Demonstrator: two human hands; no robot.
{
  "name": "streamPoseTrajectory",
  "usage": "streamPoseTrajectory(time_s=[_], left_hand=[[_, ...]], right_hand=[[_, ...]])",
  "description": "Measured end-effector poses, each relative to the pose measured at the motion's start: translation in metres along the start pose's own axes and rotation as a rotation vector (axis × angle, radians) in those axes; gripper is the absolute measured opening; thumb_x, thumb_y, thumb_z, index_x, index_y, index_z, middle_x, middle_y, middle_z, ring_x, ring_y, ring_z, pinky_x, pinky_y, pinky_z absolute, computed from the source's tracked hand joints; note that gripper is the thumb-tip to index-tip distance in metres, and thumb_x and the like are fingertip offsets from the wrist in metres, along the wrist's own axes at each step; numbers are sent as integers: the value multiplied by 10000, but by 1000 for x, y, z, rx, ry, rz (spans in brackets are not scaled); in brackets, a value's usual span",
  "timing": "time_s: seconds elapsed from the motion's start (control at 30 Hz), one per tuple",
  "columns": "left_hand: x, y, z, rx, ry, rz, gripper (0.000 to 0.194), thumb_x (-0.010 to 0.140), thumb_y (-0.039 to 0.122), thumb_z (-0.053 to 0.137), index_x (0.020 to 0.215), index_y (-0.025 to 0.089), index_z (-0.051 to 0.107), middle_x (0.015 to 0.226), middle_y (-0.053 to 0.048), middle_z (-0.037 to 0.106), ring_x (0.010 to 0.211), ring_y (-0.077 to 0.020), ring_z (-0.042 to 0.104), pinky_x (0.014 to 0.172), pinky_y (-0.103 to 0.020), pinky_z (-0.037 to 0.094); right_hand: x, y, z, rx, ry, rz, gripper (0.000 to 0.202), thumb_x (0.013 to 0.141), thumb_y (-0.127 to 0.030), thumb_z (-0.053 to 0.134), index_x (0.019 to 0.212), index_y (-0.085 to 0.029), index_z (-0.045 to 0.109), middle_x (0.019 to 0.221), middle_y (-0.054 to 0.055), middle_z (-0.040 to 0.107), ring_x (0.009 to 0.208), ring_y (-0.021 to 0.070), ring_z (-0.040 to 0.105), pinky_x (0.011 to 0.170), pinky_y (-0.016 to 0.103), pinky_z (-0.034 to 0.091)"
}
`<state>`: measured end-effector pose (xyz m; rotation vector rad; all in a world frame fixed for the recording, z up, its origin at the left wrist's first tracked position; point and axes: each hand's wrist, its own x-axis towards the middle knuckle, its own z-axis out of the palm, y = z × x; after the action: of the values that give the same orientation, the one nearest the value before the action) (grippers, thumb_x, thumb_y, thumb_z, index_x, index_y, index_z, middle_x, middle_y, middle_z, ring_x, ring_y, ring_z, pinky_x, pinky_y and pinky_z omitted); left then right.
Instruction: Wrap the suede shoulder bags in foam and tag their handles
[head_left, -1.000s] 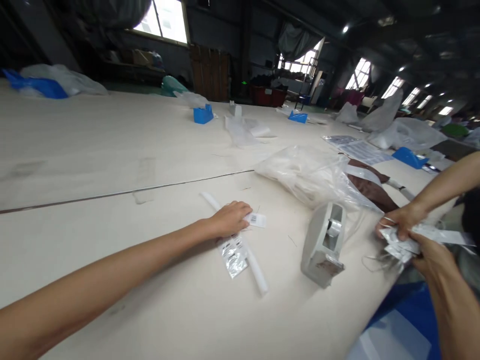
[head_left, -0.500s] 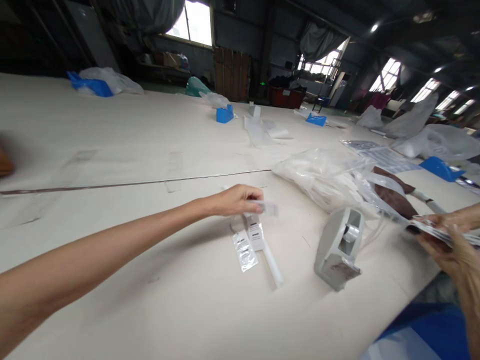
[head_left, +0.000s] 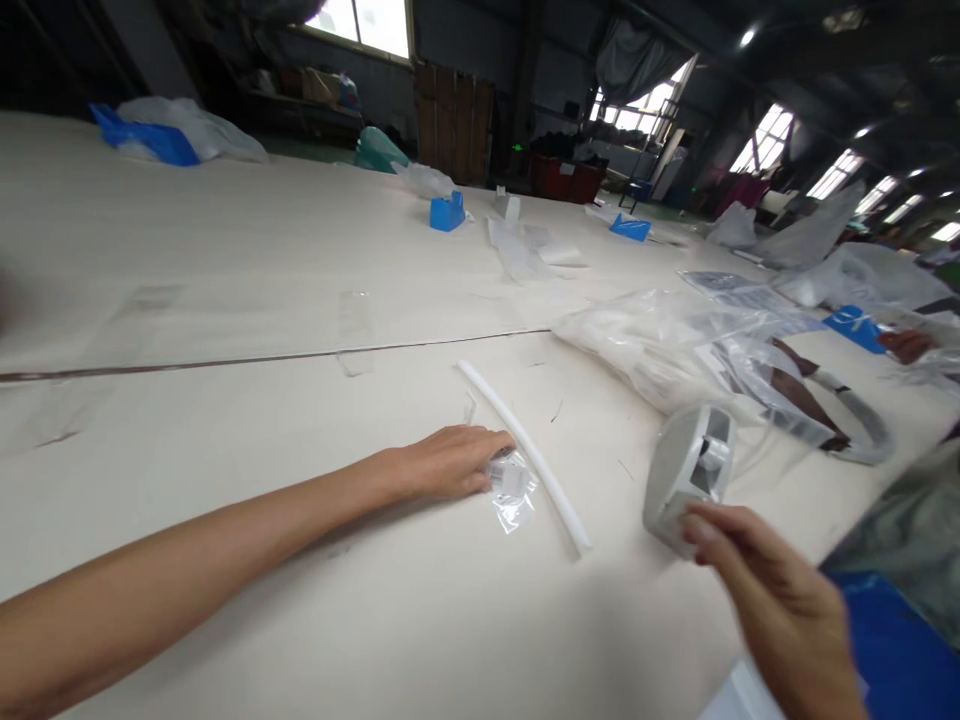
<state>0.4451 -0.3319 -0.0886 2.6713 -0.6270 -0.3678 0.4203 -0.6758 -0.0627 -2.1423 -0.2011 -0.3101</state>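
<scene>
- Step in hand, as judged: the left hand (head_left: 454, 462) steadies a clear packet (head_left: 514, 508) on the pale table (head_left: 375, 620), while the right hand (head_left: 784, 595) is busy at the front end of the tape dispenser (head_left: 675, 470);
- Next move, as judged: it calls for the packet to be kept flat beneath the left grip, and for the right grip to leave the dispenser without tipping it;
- Left grip: palm down, fingers and thumb closed on the packet's near edge; the rest of the packet juts out just right of the fingertips; the arm reaches in low, almost straight, from the lower left;
- Right grip: thumb and forefinger brought together, blurred; whether they pinch anything cannot be told; the wrist lies below and right of the fingertips;
- Around the grips: a curved white strip (head_left: 536, 457) lies just past the left fingertips, between the hands; a plastic bag (head_left: 637, 340) lies beyond the right grip
</scene>
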Motion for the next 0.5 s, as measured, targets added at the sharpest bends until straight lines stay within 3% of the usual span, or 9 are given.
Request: streamPoseTrajectory(time_s=[0.07,0.13,0.2,0.3,0.5], left_hand=[[-5,0,5,-11,4,39,263,813,167,529,1066,227,562,989,-44,639,930,-231,592,756,-296,415],[-12,0,11,-17,52,48,235,835,157,508,1055,217,567,1001,-54,633,951,-238,582,793,-322,418],[-20,-1,20,-44,130,28,237,841,157,522,1066,214,567,1011,-54,630,962,-238,580,823,-340,424],[-31,-4,36,-126,255,-6,244,840,161,544,1074,224,571,1008,-40,630,979,-237,579,853,-355,440],[-58,-17,61,-382,543,7,421,801,158,515,1213,240,535,1118,-49,623,1061,-234,579,945,-379,471]], right_hand=[[-11,-19,51,25,-279,-184,220,908,-377,559,937,-223,713,909,68,695,816,203,657,698,316,544],[-11,-33,98,-71,-415,-209,245,954,-317,470,1041,-215,675,994,73,680,846,189,649,755,312,533],[-6,-43,133,-282,-506,-180,318,912,-327,550,1200,-202,607,1113,99,658,975,232,631,833,351,520],[1,-56,158,-554,-628,-98,408,834,-324,658,1210,-180,588,1158,120,645,1112,300,577,879,397,487],[9,-75,174,-625,-852,29,243,841,-244,579,1057,-133,601,1032,167,690,959,310,640,765,373,435]])
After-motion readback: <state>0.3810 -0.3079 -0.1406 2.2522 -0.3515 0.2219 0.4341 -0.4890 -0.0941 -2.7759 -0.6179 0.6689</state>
